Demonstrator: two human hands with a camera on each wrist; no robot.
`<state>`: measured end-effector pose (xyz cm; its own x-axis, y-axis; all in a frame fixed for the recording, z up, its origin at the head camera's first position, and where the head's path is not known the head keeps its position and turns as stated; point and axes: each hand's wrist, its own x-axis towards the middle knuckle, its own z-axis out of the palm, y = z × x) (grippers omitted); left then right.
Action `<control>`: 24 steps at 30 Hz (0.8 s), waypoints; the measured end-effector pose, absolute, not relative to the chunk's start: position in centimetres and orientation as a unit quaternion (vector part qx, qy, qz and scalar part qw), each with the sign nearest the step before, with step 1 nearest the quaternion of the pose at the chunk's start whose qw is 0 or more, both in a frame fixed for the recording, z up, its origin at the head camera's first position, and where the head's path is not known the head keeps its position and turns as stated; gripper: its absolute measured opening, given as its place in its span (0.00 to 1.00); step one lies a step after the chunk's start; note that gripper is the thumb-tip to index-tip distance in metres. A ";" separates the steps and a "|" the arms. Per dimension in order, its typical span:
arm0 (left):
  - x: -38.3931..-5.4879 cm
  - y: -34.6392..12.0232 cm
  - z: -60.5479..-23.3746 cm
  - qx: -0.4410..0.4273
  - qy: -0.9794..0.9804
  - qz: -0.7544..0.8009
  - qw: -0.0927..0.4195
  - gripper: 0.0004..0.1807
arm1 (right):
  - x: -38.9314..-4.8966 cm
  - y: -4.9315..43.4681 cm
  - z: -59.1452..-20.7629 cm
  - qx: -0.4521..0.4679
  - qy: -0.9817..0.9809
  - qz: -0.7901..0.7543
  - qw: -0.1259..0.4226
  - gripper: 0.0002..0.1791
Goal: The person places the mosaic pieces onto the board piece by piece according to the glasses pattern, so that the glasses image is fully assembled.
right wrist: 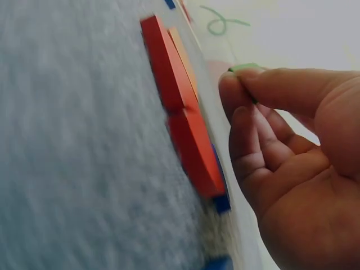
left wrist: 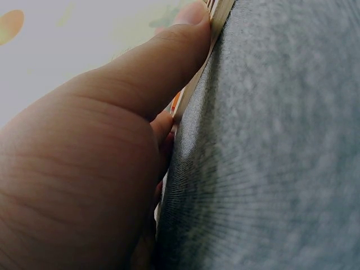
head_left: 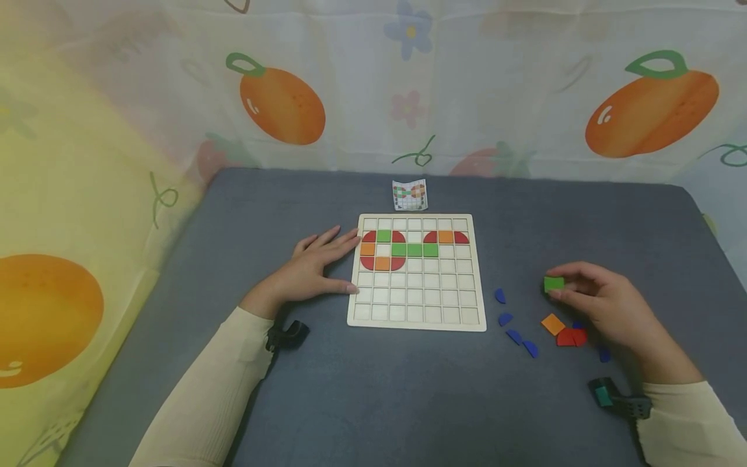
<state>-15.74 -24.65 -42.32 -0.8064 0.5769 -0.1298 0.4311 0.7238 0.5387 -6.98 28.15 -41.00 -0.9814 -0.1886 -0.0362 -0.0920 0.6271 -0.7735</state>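
Right hand pinches green square tile between thumb and fingers. Wooden grid board lies to its left, well apart. Left hand, nearer, holds nothing; spread fingers touch board's left edge.

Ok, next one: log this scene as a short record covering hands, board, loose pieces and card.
Left hand: fingers and thumb at the board's left edge
Right hand: pinches a green piece
Board: pale grid, partly filled
On board: green squares, orange squares, red rounded pieces
Loose, right of board: blue pieces, orange square, red pieces
Card: printed pattern, beyond board's far edge
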 end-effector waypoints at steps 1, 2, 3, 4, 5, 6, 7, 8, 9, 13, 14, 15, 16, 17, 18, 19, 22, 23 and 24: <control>-15.7 -24.6 -42.3 0.275 0.917 0.251 0.145 0.58 | -7.0 28.0 -41.0 -0.079 0.898 -0.430 0.057 0.15; -15.7 -24.6 -42.3 0.275 0.917 0.251 0.145 0.59 | -7.0 27.8 -40.9 -0.078 0.895 -0.435 0.057 0.15; -15.7 -24.6 -42.3 0.276 0.917 0.251 0.145 0.59 | -7.0 27.7 -40.9 -0.078 0.893 -0.440 0.057 0.15; -15.7 -24.6 -42.3 0.276 0.916 0.252 0.145 0.59 | -7.1 27.5 -40.9 -0.076 0.890 -0.447 0.057 0.15; -15.7 -24.6 -42.3 0.275 0.916 0.251 0.145 0.59 | -7.1 27.4 -40.8 -0.075 0.886 -0.454 0.058 0.15; -15.7 -24.6 -42.3 0.275 0.917 0.250 0.145 0.58 | -7.2 27.2 -40.7 -0.072 0.883 -0.460 0.058 0.15; -15.7 -24.6 -42.3 0.275 0.917 0.250 0.145 0.58 | -7.2 27.0 -40.7 -0.068 0.881 -0.464 0.058 0.15; -15.7 -24.6 -42.4 0.274 0.918 0.248 0.145 0.58 | -7.3 26.8 -40.6 -0.066 0.879 -0.469 0.057 0.15; -15.7 -24.5 -42.3 0.274 0.918 0.248 0.145 0.58 | -7.4 26.6 -40.5 -0.065 0.876 -0.474 0.057 0.15; -15.7 -24.5 -42.3 0.272 0.918 0.249 0.146 0.58 | -7.7 25.6 -40.2 -0.067 0.868 -0.489 0.053 0.17; -15.6 -24.5 -42.3 0.271 0.918 0.249 0.147 0.58 | -7.8 25.4 -40.2 -0.067 0.865 -0.495 0.053 0.17; -15.6 -24.5 -42.2 0.271 0.918 0.251 0.147 0.58 | -7.9 25.1 -40.2 -0.068 0.862 -0.499 0.052 0.17; -15.6 -24.5 -42.2 0.270 0.918 0.252 0.148 0.58 | -8.1 24.8 -40.1 -0.069 0.861 -0.501 0.050 0.16; -15.5 -24.4 -42.2 0.270 0.917 0.252 0.148 0.58 | -8.2 24.5 -40.0 -0.068 0.862 -0.501 0.047 0.15; -15.5 -24.4 -42.2 0.270 0.917 0.253 0.148 0.58 | -8.3 24.2 -40.0 -0.068 0.862 -0.500 0.045 0.15; -15.5 -24.4 -42.2 0.269 0.918 0.253 0.147 0.58 | -8.5 23.9 -39.9 -0.068 0.862 -0.500 0.042 0.14; -15.5 -24.4 -42.2 0.268 0.919 0.251 0.146 0.58 | -8.9 23.0 -39.9 -0.066 0.869 -0.489 0.035 0.16; -15.5 -24.4 -42.3 0.268 0.919 0.250 0.145 0.58 | -9.1 22.7 -39.9 -0.064 0.869 -0.489 0.036 0.17; -15.5 -24.5 -42.3 0.267 0.919 0.250 0.145 0.58 | -9.3 22.4 -39.9 -0.061 0.868 -0.491 0.040 0.18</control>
